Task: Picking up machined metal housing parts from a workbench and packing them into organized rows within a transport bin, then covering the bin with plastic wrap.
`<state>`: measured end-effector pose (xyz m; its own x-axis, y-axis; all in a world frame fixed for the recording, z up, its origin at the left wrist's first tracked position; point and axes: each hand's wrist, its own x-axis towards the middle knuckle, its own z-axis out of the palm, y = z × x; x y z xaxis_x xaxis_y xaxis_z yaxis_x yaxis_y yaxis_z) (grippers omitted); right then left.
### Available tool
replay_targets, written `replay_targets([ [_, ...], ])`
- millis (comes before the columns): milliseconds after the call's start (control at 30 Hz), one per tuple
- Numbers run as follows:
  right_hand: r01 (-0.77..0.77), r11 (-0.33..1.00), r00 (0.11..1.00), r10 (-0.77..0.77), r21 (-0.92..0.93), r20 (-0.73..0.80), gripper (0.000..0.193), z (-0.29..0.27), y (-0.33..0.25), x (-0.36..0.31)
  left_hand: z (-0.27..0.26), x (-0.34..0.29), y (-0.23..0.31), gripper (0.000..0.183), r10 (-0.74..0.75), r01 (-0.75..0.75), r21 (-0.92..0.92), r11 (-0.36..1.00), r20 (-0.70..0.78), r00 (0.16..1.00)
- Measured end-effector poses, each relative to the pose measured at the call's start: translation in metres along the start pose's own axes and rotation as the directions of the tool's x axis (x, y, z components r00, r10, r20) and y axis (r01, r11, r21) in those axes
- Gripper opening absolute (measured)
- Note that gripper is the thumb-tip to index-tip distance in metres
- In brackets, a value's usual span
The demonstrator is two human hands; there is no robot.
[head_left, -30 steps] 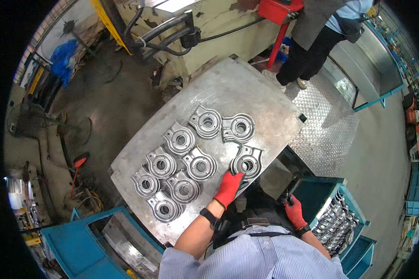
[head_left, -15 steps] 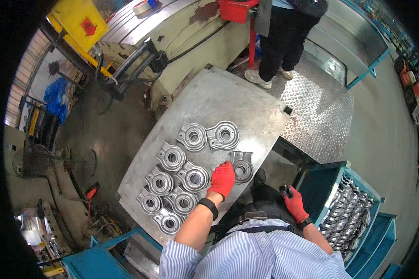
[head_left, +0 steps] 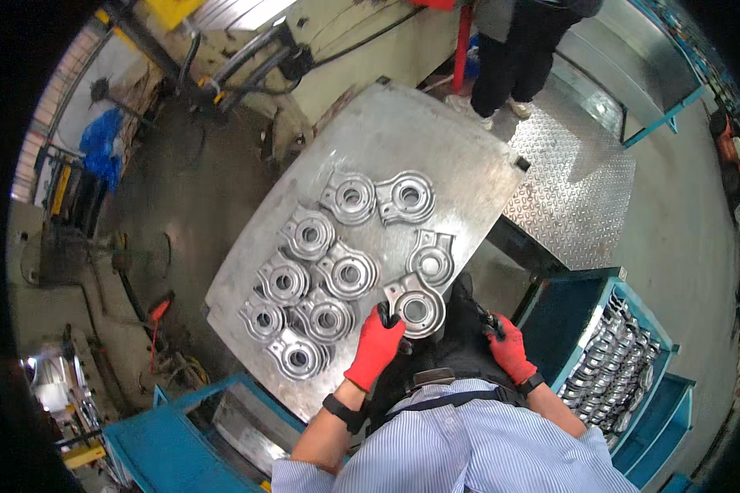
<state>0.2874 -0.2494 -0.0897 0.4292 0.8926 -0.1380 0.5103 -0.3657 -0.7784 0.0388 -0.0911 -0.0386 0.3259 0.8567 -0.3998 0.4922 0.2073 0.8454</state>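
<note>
My left hand (head_left: 376, 343), in a red glove with black on the fingers, grips the flat tab of a round stamped metal bracket (head_left: 433, 311). The bracket is tilted above the near right edge of the metal table (head_left: 436, 123), its central hole facing up. Just beyond it another bracket (head_left: 442, 261) lies by the edge. Several stacked brackets (head_left: 349, 278) cover the table to the left of my hand. My right hand (head_left: 511, 349), gloved alike, is closed in front of my right thigh; a small dark thing seems to poke from its fingers, too small to name.
At my right stands a blue bin (head_left: 561, 361) holding rows of similar metal parts (head_left: 612, 361). A blue frame (head_left: 168, 444) is at the lower left. Beyond the table, a person (head_left: 514, 62) in dark trousers stands by a tread-plate platform (head_left: 571, 181).
My left hand has drawn back toward me and now holds a bracket lifted off the one by the table edge. My right hand stays close to the thigh. The view has shifted slightly.
</note>
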Motion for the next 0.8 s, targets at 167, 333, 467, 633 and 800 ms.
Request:
replay_targets([
  [167,0.071,0.997,0.974,-0.063,-0.029,0.219,0.039,0.011,-0.014,-0.008,0.011,-0.032,-0.041,0.031,-0.120,0.134,-0.279,0.951,0.066,0.991],
  [333,0.207,0.975,0.914,-0.164,-0.080,0.372,0.044,0.023,-0.013,-0.005,0.035,-0.013,-0.065,0.040,-0.130,0.133,-0.343,0.930,0.034,0.991],
  [467,0.243,0.954,0.898,-0.152,-0.178,0.412,0.045,0.033,-0.014,0.005,0.052,0.010,-0.071,0.043,-0.236,0.213,-0.421,0.881,-0.001,0.972],
  [633,0.266,0.932,0.905,-0.153,-0.246,0.398,0.047,0.047,-0.003,0.016,0.068,0.025,-0.091,0.041,-0.155,0.144,-0.070,0.987,-0.206,0.966],
  [800,0.306,0.926,0.885,-0.190,-0.223,0.424,0.046,0.052,-0.004,0.018,0.066,0.023,-0.081,0.039,-0.214,0.213,-0.027,0.977,-0.204,0.955],
])
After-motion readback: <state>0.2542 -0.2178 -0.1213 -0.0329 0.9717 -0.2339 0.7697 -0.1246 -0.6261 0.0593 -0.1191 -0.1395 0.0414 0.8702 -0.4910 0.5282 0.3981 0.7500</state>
